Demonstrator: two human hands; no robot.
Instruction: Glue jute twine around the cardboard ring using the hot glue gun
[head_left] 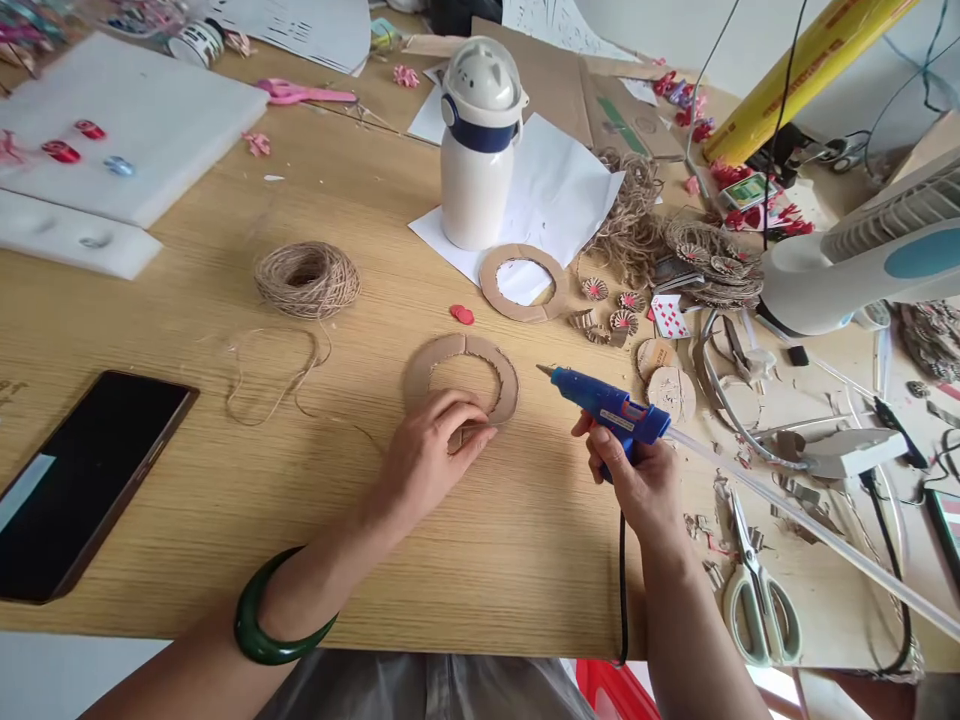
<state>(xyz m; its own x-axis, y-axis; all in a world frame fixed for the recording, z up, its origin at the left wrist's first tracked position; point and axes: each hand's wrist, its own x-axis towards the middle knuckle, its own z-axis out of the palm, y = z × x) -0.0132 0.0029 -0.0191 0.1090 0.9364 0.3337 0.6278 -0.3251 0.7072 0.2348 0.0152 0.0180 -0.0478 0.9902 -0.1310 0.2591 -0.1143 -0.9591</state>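
Observation:
My left hand (435,440) has its thumb and fingers closed on the near edge of a cardboard ring (508,375) lying on the table. The hand hides that side of the ring. A loose strand of twine runs from a coil of jute twine (307,280) toward this hand; its end is hidden. My right hand (637,475) grips a blue hot glue gun (607,400) by its handle. The nozzle points left, to the right of the ring and apart from it. A long clear glue stick (795,515) sticks out of its back.
Beyond lie a second cardboard ring (491,285), red discs (462,315) and a white bottle (478,180). A phone (90,480) is at left. Scissors (761,590), cardboard scraps, a playing card (670,317) and a white fan-like device (862,250) crowd the right. Pink scissors (300,93) lie farther back.

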